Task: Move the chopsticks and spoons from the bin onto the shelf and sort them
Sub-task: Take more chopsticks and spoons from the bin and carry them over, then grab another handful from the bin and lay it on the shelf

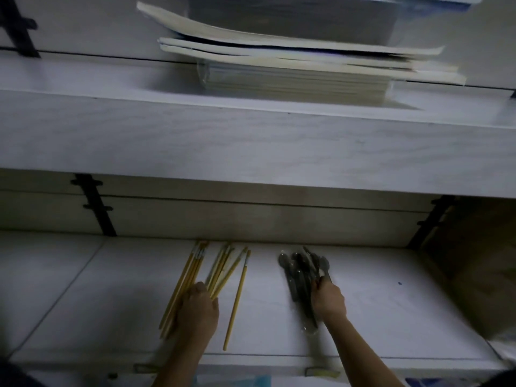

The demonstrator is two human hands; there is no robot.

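Several yellow chopsticks (186,277) lie on the pale lower shelf (377,303), fanned toward the back wall. My left hand (198,310) rests on their near ends, fingers curled over a bunch of them. One chopstick (236,300) lies apart to the right. A pile of dark metal spoons (300,275) in clear wrap lies further right, bowls pointing back. My right hand (328,300) grips the right side of the spoon pile near the handles. The bin is out of view.
A thick shelf board (251,146) overhangs the lower shelf, bearing a stack of books and papers (293,65). Black brackets (96,205) stand at the back wall. A brown cardboard box (474,261) fills the right end of the shelf.
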